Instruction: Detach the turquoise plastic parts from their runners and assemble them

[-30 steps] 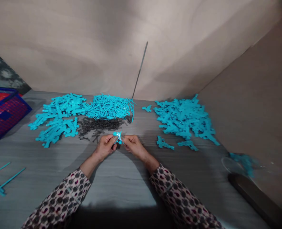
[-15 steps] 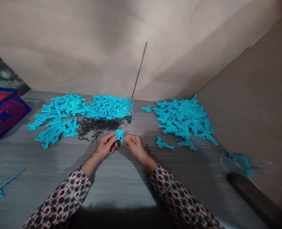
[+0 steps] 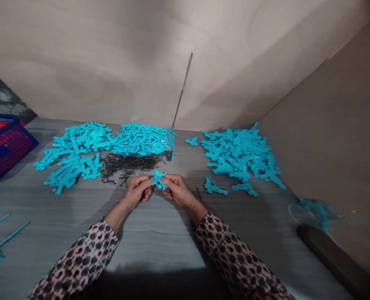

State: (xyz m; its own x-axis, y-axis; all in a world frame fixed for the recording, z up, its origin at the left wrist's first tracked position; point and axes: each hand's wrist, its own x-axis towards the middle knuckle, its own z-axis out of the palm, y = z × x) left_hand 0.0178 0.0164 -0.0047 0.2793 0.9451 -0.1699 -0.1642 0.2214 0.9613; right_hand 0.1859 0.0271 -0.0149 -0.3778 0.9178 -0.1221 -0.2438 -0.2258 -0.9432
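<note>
A small turquoise plastic piece (image 3: 158, 179) with several short arms is held up between my two hands, above the middle of the table. My right hand (image 3: 176, 189) pinches its right side between thumb and fingers. At its left edge, the closed fingertips of my left hand (image 3: 137, 192) grip or press against it; fingers cover part of the contact. Just beyond my left hand lies a heap of thin dark pins (image 3: 125, 164). Behind the pins spreads a pile of thin turquoise sticks (image 3: 144, 139).
Branched turquoise pieces are heaped at left (image 3: 74, 166) and right (image 3: 237, 152), with a few loose ones nearby. A blue basket (image 3: 11, 152) stands far left. Turquoise sticks (image 3: 11, 237) lie at front left. A dark elongated object (image 3: 331, 254) sits at right, beside board walls (image 3: 109, 62).
The turquoise piece has turned and shifted slightly right, and more of it shows. A dark bit beneath it no longer shows. The view has moved slightly.
</note>
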